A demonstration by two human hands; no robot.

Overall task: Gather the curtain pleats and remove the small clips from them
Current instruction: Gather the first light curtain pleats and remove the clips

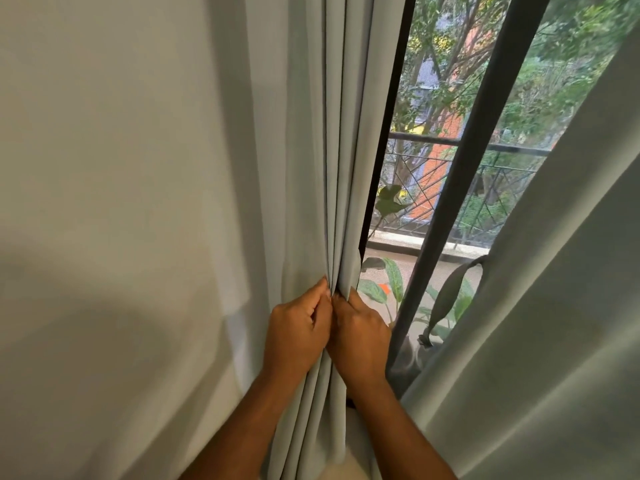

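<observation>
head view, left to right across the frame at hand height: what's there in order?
Wall → gathered curtain pleats → left hand pinching the folds → right hand pinching beside it → dark window frame bar → second curtain panel. No clips visible.

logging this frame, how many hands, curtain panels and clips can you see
hands: 2, left hand and right hand, both pinching the gathered pleats
curtain panels: 2, left curtain and right curtain
clips: 0 visible; any could be hidden in the folds or under the fingers
total: 4
</observation>
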